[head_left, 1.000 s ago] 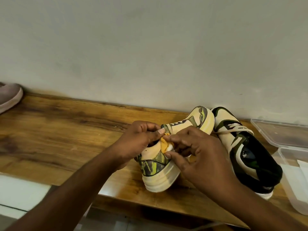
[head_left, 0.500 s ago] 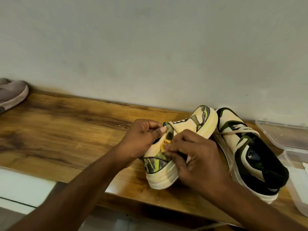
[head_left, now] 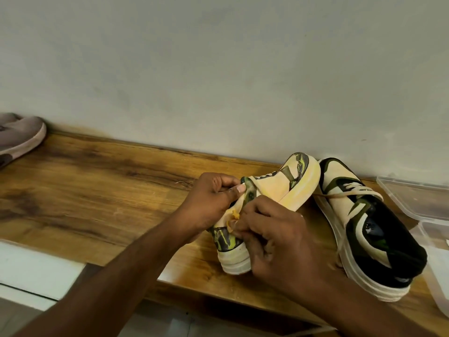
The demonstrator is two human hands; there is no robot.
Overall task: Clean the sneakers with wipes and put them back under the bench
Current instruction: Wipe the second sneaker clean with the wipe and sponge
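Two cream sneakers with green camouflage panels sit on the wooden bench (head_left: 97,186). The left sneaker (head_left: 279,188) lies tipped on its side with its sole facing right. My left hand (head_left: 211,203) grips its collar, thumb on the tongue edge. My right hand (head_left: 274,239) pinches a small yellow wipe (head_left: 234,216) and presses it against the sneaker's heel side. The right sneaker (head_left: 369,229) stands upright beside it, its dark opening toward me, with a loose lace across the top.
A clear plastic box (head_left: 435,263) and its lid (head_left: 413,198) lie at the bench's right end. A grey-pink shoe (head_left: 19,137) rests at the far left against the pale wall. Below the bench's front edge the light floor (head_left: 31,271) shows.
My right hand has slid down the sneaker's side toward the heel, covering most of the yellow wipe. My left hand keeps its grip on the collar. The view has shifted slightly left.
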